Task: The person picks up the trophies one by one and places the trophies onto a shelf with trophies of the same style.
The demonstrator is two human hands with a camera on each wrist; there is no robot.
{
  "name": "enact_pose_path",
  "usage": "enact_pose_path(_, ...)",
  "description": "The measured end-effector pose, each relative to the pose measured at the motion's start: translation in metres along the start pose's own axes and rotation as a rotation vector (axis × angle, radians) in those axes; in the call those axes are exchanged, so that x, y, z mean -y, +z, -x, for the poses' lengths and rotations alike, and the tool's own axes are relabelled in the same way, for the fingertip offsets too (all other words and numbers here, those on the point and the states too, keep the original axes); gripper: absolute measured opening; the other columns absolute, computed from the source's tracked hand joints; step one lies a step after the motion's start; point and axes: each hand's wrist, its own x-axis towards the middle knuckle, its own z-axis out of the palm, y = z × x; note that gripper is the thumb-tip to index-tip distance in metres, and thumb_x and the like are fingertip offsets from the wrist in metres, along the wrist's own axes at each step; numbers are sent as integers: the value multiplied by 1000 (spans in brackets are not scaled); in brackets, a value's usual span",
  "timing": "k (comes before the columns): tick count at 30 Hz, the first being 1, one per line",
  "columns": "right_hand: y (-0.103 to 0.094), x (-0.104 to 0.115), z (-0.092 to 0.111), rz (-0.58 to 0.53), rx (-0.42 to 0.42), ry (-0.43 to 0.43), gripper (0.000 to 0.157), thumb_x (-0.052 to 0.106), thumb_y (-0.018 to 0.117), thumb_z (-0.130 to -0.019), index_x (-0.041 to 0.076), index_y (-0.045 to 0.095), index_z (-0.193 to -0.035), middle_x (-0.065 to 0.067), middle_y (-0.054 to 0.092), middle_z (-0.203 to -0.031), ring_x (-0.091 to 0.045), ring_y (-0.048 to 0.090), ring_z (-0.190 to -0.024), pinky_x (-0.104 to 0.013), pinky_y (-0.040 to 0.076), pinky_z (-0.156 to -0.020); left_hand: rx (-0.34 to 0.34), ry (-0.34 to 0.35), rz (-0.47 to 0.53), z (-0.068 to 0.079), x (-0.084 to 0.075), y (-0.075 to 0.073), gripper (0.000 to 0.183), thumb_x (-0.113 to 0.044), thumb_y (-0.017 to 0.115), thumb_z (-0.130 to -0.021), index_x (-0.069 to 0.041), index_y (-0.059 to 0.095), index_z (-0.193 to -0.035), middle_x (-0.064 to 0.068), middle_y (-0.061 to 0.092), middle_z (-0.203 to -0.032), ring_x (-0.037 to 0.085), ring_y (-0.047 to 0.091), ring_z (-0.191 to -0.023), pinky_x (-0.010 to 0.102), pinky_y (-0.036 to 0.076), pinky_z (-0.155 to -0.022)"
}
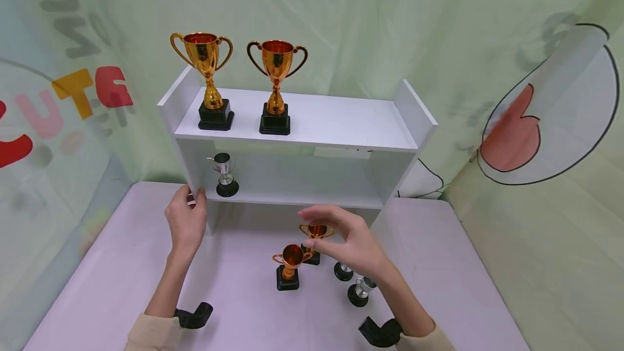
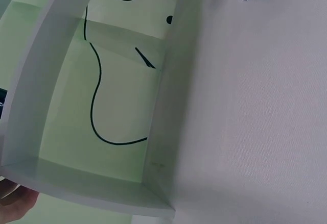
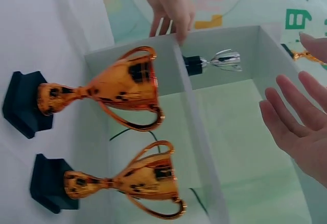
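Note:
My left hand (image 1: 187, 218) grips the left side panel of the white shelf unit (image 1: 299, 199), thumb and fingers at its front edge near the middle board. In the left wrist view, its fingers (image 2: 18, 201) show at the lower left. My right hand (image 1: 348, 240) holds nothing, its thumb and fingers apart, in front of the unit. Beneath it in the head view, a small gold trophy cup (image 1: 293, 264) stands on the table, with another gold trophy (image 1: 313, 256) partly hidden behind the fingers. Two silver trophies (image 1: 359, 292) stand nearby, partly covered by the right hand and forearm.
Two larger gold trophies (image 1: 275, 80) stand on the top board's left half. A small silver trophy (image 1: 225, 175) stands at the left of the middle board. Behind the unit hangs a pale green curtain (image 1: 370, 26). A black cable (image 1: 434, 180) lies at the back right.

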Motion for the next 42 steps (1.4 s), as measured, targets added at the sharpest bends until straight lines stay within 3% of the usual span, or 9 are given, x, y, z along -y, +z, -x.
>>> enact_pose_path(10, 15, -27, 14, 38, -23, 43, 48, 14, 81, -89, 19, 64, -134, 3, 69, -133, -17, 64, -119, -32, 51, -104, -2, -10, 0, 0, 1, 0, 25, -5, 57, -100, 10, 67, -118, 28, 72, -111, 41, 70, -94, -3, 37, -69)
enact_pose_path(18, 28, -40, 23, 4, -46, 92, 49, 15, 81, -89, 17, 65, -134, 1, 67, -136, -18, 61, -125, -29, 46, -111, 7, -3, 12, 0, 1, 0, 26, -5, 57, -101, 10, 66, -119, 28, 71, -114, 40, 70, -95, -3, 38, -70)
enact_pose_path(25, 39, -54, 28, 18, -59, 141, 52, 19, 83, -88, 23, 63, -136, 3, 65, -139, -18, 57, -130, -31, 44, -114, -2, -2, 7, 0, 0, 0, 25, -4, 57, -100, 11, 67, -117, 28, 72, -111, 40, 70, -93, -4, 38, -69)
enact_pose_path(31, 48, -65, 32, -28, -60, 127, 56, 15, 84, -86, 18, 62, -138, -2, 64, -139, -27, 59, -129, -30, 46, -113, -8, -11, 10, -1, 1, 0, 25, -5, 58, -100, 10, 68, -117, 28, 72, -110, 40, 71, -94, -3, 38, -69)
enact_pose_path(42, 69, -88, 36, -109, -127, 129, 56, 9, 83, -85, 10, 60, -136, -11, 64, -133, -19, 65, -118, -26, 48, -109, -2, -13, 14, -1, 1, -1, 24, -5, 57, -100, 10, 68, -115, 27, 72, -110, 39, 71, -95, -3, 39, -70)
